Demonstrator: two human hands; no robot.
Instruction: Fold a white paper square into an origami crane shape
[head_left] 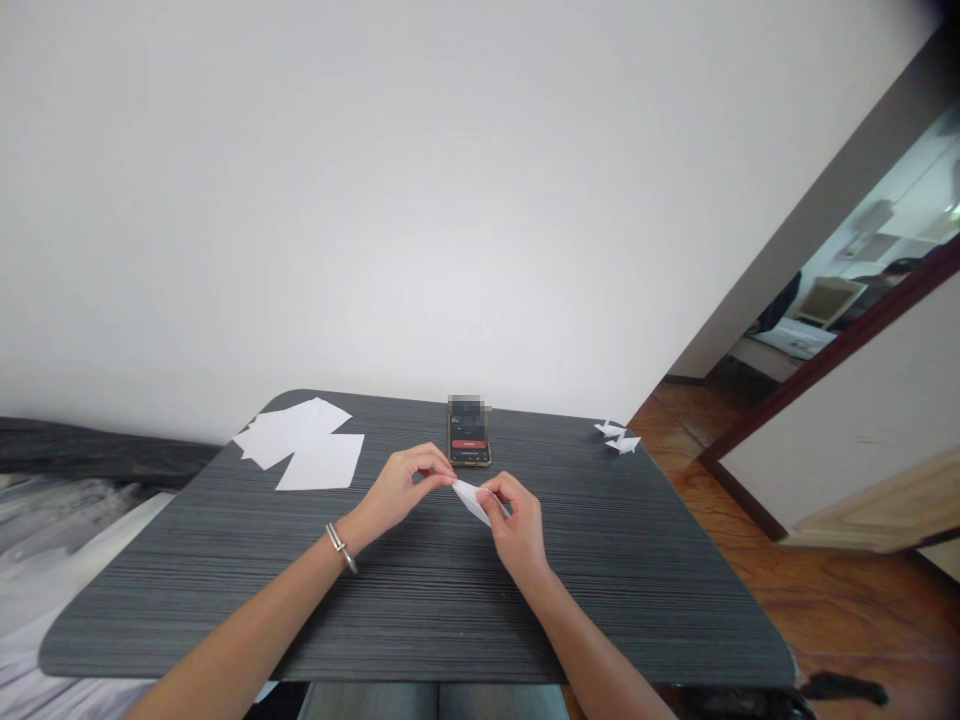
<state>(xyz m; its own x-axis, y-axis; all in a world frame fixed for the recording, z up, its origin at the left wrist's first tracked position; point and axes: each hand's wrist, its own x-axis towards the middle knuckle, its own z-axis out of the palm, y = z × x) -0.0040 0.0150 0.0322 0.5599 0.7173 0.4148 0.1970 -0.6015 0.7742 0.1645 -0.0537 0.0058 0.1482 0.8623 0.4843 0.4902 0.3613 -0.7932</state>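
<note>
Left hand and right hand are pinching a folded white paper piece just in front of the smartphone, fingers nearly closed on it. Risk: a loosening pinch is letting the paper slip, skewing its crease.

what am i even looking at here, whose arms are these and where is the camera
This is one picture from a camera worn on a person's head, looking forward and down, so those are the person's own bare arms, not a machine. The left hand, with a metal bracelet on its wrist, and the right hand together hold a small folded piece of white paper. On the dark grey table lie loose white paper sheets, a phone and small folded paper figures.
</note>
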